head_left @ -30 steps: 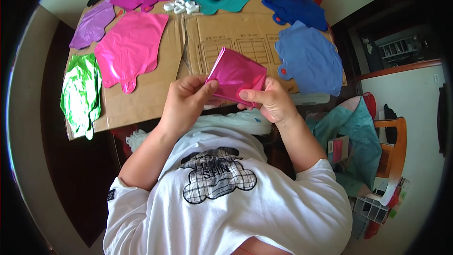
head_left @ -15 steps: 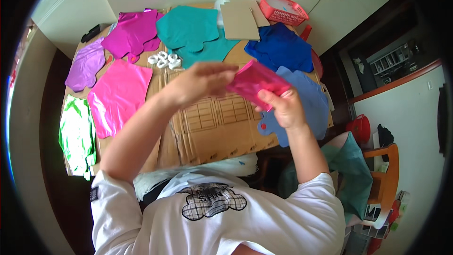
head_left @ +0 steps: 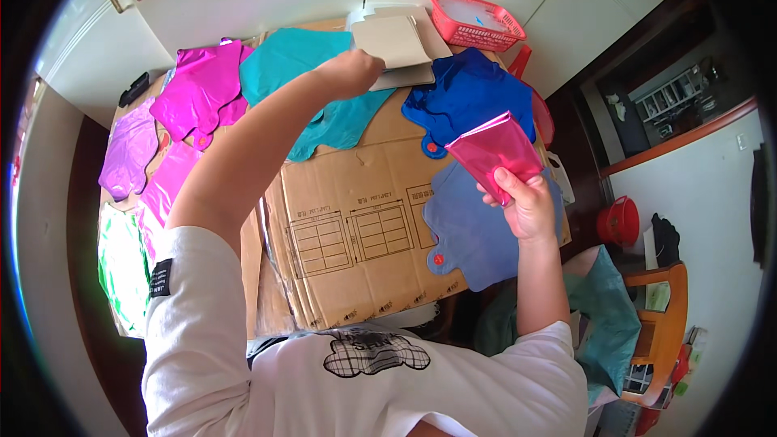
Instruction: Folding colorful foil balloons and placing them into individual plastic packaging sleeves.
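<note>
My right hand (head_left: 522,202) is closed round a folded, shiny pink foil piece (head_left: 498,154), raised over the right of the table. The thumb presses on its near face. Across the table, my left hand (head_left: 354,71) is closed at the left edge of the top beige card (head_left: 390,42) in a stack; its fingertips are partly hidden. That card looks lifted off the one below. Under my left forearm lies a teal foil balloon (head_left: 283,57). A dark blue foil balloon (head_left: 473,93) lies beside the cards, with a pale blue one (head_left: 469,226) nearer me.
Corrugated cardboard (head_left: 340,194) covers the table. At left lie a magenta foil balloon (head_left: 198,89), a purple one (head_left: 129,146), a pink one (head_left: 170,178) and a green one (head_left: 121,267). A red basket (head_left: 477,20) stands at the back, a wooden chair (head_left: 660,324) at right.
My left hand has left the pink foil piece and reached forward to the cards. My right hand has moved right, holding the pink piece upright. The view has shifted slightly.
</note>
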Demonstrator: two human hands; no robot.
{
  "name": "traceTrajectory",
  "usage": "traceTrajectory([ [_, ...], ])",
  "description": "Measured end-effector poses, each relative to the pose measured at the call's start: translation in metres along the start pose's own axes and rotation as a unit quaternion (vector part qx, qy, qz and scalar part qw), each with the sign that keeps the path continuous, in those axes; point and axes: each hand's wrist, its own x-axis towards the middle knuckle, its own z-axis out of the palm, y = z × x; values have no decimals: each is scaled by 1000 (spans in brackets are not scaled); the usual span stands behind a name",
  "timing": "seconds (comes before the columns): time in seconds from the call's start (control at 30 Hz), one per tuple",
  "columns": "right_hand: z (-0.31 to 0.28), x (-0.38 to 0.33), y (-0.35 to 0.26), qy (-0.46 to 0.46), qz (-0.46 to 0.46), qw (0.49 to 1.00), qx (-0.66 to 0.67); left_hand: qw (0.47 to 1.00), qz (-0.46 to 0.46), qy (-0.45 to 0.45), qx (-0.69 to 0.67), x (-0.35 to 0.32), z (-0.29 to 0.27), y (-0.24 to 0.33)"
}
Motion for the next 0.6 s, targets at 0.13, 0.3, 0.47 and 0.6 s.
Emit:
traceTrajectory([
  [0.13,0,1,1,-5,-6,1000,5,992,-58,40,-107,2,-12,3],
  [0.3,11,1,-1,-7,-16,999,33,995,-40,66,-57,-7,-29,-6],
  [0.47,10,-19,-18,8,-80,995,60,971,7,231,58,-89,-90,64],
  [0.6,44,-59,-26,-61,-46,996,33,967,103,209,101,-259,-83,152],
])
